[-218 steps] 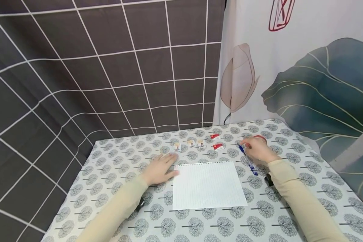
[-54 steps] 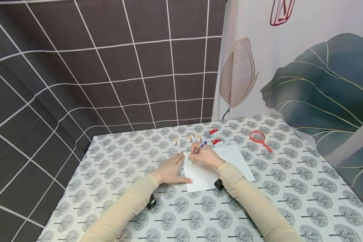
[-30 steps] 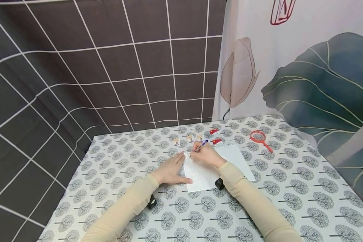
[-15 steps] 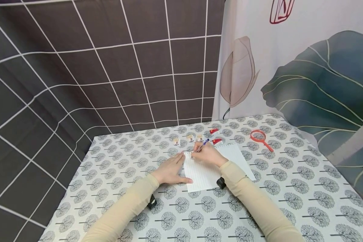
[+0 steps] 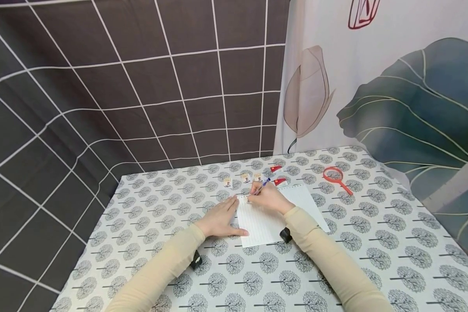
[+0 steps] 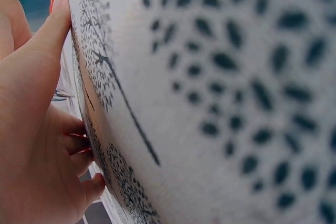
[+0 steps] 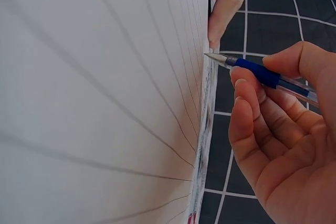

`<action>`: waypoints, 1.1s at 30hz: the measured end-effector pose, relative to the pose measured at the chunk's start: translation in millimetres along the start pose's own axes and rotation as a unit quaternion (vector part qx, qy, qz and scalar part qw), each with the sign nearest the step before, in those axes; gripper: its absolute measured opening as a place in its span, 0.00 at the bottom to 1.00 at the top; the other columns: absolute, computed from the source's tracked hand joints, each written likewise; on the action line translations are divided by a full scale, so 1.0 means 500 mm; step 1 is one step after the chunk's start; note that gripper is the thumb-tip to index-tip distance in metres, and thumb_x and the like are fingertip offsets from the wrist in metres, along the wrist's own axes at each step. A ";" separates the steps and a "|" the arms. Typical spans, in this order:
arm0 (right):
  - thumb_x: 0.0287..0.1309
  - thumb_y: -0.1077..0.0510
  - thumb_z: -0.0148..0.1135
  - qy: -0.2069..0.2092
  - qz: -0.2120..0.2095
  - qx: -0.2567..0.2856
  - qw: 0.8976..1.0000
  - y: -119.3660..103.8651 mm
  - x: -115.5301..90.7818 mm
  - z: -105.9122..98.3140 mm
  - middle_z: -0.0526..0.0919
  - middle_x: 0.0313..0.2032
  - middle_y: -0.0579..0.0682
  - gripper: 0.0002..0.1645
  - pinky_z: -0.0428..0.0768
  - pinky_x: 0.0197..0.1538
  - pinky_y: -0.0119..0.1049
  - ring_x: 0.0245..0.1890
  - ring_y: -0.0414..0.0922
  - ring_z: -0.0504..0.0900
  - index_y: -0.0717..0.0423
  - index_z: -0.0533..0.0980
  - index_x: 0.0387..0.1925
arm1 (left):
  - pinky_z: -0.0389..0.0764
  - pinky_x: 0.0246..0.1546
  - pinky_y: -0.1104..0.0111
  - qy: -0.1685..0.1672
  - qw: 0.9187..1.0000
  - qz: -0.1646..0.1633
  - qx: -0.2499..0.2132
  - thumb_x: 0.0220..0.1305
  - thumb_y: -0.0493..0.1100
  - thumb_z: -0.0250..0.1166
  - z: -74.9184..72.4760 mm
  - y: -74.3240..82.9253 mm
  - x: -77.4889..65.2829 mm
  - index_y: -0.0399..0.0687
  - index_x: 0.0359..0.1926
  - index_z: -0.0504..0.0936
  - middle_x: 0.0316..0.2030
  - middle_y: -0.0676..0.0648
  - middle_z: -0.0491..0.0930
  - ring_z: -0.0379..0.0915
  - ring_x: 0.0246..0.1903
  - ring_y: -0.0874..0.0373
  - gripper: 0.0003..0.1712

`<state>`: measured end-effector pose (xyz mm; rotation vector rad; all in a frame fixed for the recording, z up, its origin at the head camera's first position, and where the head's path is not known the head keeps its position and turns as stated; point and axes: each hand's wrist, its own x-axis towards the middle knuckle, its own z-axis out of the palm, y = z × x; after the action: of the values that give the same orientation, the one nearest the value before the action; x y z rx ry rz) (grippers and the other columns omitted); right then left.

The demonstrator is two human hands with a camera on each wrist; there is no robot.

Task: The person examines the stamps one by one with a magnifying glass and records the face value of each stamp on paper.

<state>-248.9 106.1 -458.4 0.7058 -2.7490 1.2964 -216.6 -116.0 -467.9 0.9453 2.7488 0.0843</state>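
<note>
In the head view, a white lined sheet of paper (image 5: 257, 229) with a perforated top edge lies tilted on the tablecloth. My right hand (image 5: 271, 200) pinches a blue pen (image 5: 263, 185) over the sheet's upper left part. The right wrist view shows the pen (image 7: 262, 73) between thumb and fingers, its metal tip right at the paper's surface. My left hand (image 5: 218, 219) rests flat at the sheet's left edge, thumb spread onto the paper. In the left wrist view the left hand (image 6: 31, 87) has its fingers extended along the cloth. The right hand and forearm hide part of the sheet.
Beyond the sheet lie several small cards: three beige ones, including a left one (image 5: 228, 183), and two with red triangles, the nearer red card (image 5: 279, 182) close to the paper. A red magnifying glass (image 5: 345, 187) lies to the right. A dark gridded curtain (image 5: 179, 108) hangs behind.
Earlier the right hand was at the pen on the right; it now holds the pen over the sheet, which has turned. Over the last second the pen has crept slightly right; the left hand stays.
</note>
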 end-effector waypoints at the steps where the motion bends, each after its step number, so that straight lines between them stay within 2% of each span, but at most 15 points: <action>1: 0.53 0.63 0.67 0.000 -0.001 0.002 1.000 0.000 0.000 -0.001 0.78 0.16 0.42 0.08 0.71 0.23 0.26 0.16 0.35 0.67 0.52 0.74 0.26 | 0.50 0.76 0.58 0.000 1.000 0.000 -0.001 0.55 0.85 0.51 0.000 0.000 0.000 0.34 0.78 0.48 0.79 0.37 0.43 0.41 0.78 0.46 0.71; 4: 0.53 0.62 0.66 -0.005 0.010 0.002 1.000 -0.001 0.001 -0.003 0.78 0.15 0.43 0.08 0.69 0.21 0.25 0.16 0.36 0.68 0.52 0.74 0.27 | 0.50 0.76 0.57 0.001 1.000 0.000 -0.004 0.55 0.85 0.52 -0.001 -0.001 0.002 0.34 0.78 0.48 0.79 0.37 0.43 0.41 0.78 0.46 0.71; 9: 0.54 0.61 0.65 -0.005 0.024 -0.005 1.000 -0.004 0.001 -0.007 0.79 0.15 0.45 0.07 0.73 0.23 0.27 0.16 0.37 0.72 0.52 0.74 0.28 | 0.49 0.76 0.58 0.000 1.000 0.000 -0.005 0.55 0.85 0.52 -0.001 -0.001 0.004 0.34 0.78 0.48 0.79 0.37 0.42 0.41 0.78 0.46 0.71; 12: 0.54 0.61 0.66 -0.003 0.020 -0.008 1.000 -0.003 0.001 -0.006 0.79 0.16 0.43 0.07 0.72 0.23 0.27 0.16 0.36 0.70 0.52 0.74 0.28 | 0.48 0.76 0.58 -0.002 1.000 0.000 -0.004 0.54 0.85 0.52 0.000 -0.001 0.005 0.35 0.78 0.48 0.79 0.38 0.42 0.40 0.78 0.47 0.71; 18: 0.54 0.62 0.66 0.001 0.001 -0.008 1.000 0.000 0.005 -0.004 0.72 0.13 0.39 0.07 0.65 0.21 0.25 0.15 0.34 0.64 0.52 0.74 0.26 | 0.49 0.76 0.58 0.000 1.000 0.000 -0.004 0.54 0.85 0.52 -0.002 -0.001 0.004 0.35 0.78 0.48 0.79 0.38 0.41 0.40 0.78 0.47 0.71; 26: 0.52 0.63 0.65 0.010 -0.007 -0.015 1.000 0.000 0.005 -0.001 0.76 0.17 0.40 0.07 0.70 0.24 0.26 0.17 0.35 0.68 0.52 0.74 0.26 | 0.49 0.76 0.58 0.002 1.000 0.000 -0.012 0.55 0.85 0.53 -0.002 0.000 -0.001 0.34 0.78 0.49 0.79 0.38 0.42 0.41 0.78 0.47 0.71; 31: 0.53 0.62 0.65 0.002 0.005 -0.011 1.000 -0.003 0.004 0.001 0.73 0.14 0.39 0.07 0.66 0.22 0.26 0.16 0.35 0.65 0.52 0.74 0.27 | 0.49 0.76 0.58 0.002 1.000 -0.001 -0.010 0.55 0.85 0.53 -0.001 0.000 -0.001 0.35 0.78 0.48 0.79 0.38 0.42 0.41 0.78 0.47 0.70; 33: 0.53 0.62 0.65 0.000 0.009 -0.007 1.000 -0.004 0.004 0.000 0.73 0.14 0.40 0.07 0.67 0.22 0.25 0.16 0.35 0.67 0.52 0.74 0.27 | 0.49 0.76 0.58 0.002 1.000 -0.001 -0.009 0.55 0.85 0.53 -0.001 0.000 -0.001 0.35 0.78 0.48 0.79 0.38 0.42 0.40 0.78 0.47 0.71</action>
<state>-249.7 104.2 -456.3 0.6811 -2.7687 1.2787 -216.5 -116.5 -467.1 0.9372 2.7475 0.1110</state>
